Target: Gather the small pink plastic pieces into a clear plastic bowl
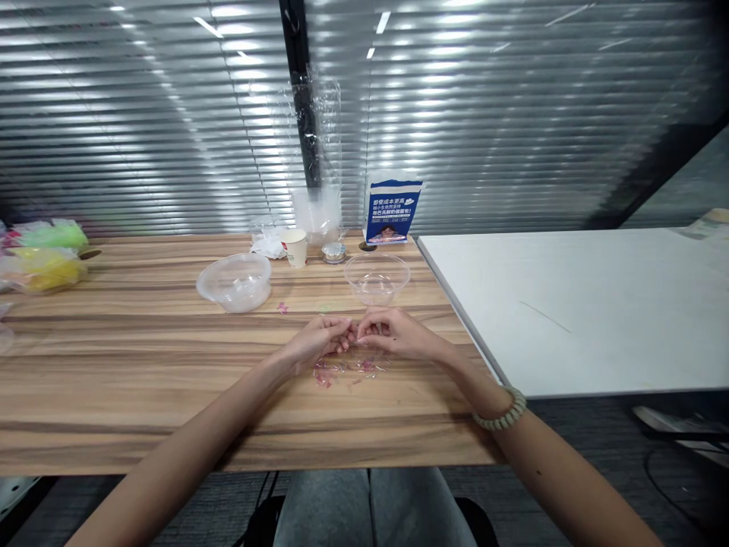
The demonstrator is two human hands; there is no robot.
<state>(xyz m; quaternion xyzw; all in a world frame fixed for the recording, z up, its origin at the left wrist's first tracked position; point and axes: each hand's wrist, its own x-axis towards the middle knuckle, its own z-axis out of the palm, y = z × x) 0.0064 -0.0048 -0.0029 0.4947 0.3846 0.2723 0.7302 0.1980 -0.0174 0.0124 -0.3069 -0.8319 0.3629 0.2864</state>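
Sorting looks unfinished: pink bits point(322, 375) lie loose on the table point(142, 349), just nearside of the left hand point(333, 334) and right hand point(390, 333). Both curl their fingers inward; their grip I cannot tell. Room widens leftward; the right bowl point(376, 287) limits forward reach.

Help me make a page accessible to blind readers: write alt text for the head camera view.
A person's left hand and right hand are close together over a wood-grain table, small pink pieces scattered beside them; anything held is too small to make out. Beyond the hands stand two plastic bowls, a paper cup and a blue packet.
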